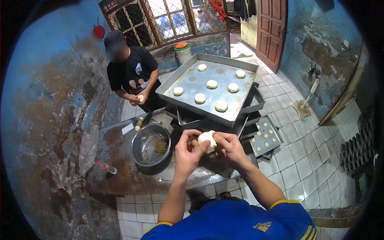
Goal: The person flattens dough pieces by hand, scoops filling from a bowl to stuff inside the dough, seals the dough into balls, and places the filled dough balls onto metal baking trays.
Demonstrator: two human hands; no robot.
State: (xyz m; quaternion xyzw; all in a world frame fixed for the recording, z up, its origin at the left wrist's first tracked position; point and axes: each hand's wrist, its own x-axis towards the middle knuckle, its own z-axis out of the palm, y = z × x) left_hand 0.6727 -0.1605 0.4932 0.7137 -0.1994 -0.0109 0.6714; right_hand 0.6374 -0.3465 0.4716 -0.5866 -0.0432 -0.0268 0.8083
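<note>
Between my two hands, over the table's edge, is a pale piece of dough [207, 141]. My left hand [188, 151] closes on its left side, thumb pressed against the front. On the other side, the fingers and thumb of my right hand [229, 147] pinch the dough's edge. Just beyond my hands, a large metal baking tray [184, 82] holds several round dough balls, such as this dough ball [221, 105]. To the left of my hands stands a metal bowl [138, 154] with a brown crumbly filling [161, 147] in it.
Across the table [116, 144], a person [134, 66] in a black shirt holds dough. Small dough pieces [139, 124] and a plastic bottle [108, 168] lie on the table. More trays are stacked beneath the large one; a lower tray [270, 149] holds several dough balls. A mop [303, 108] stands at right.
</note>
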